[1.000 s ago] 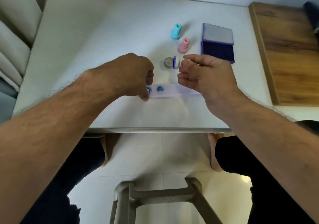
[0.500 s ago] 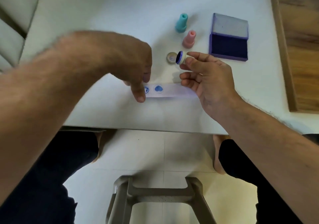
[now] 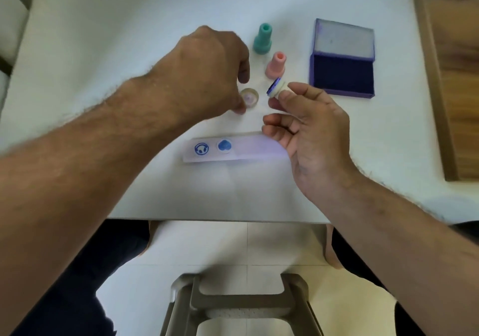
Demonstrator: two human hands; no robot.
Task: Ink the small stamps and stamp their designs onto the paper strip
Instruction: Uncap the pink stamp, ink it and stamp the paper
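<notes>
A white paper strip point(image 3: 246, 150) lies on the white table point(image 3: 103, 50) and bears two blue prints at its left end. My right hand point(image 3: 305, 125) holds a small cream stamp point(image 3: 277, 88) between thumb and fingers, its blue inked face turned left. My left hand point(image 3: 207, 71) hovers over a small clear cap point(image 3: 249, 97) on the table, fingers curled down beside it, touching or nearly touching it. A teal stamp point(image 3: 263, 39) and a pink stamp point(image 3: 276, 65) stand upright behind. The open blue ink pad point(image 3: 342, 75) sits at the right.
A wooden board point(image 3: 451, 76) lies along the table's right side. The table's front edge point(image 3: 220, 220) runs just above my knees, with a stool frame point(image 3: 241, 304) on the tiled floor below.
My left hand has left the paper strip's left end and moved up to the clear cap. My right hand still holds the cream stamp in about the same spot.
</notes>
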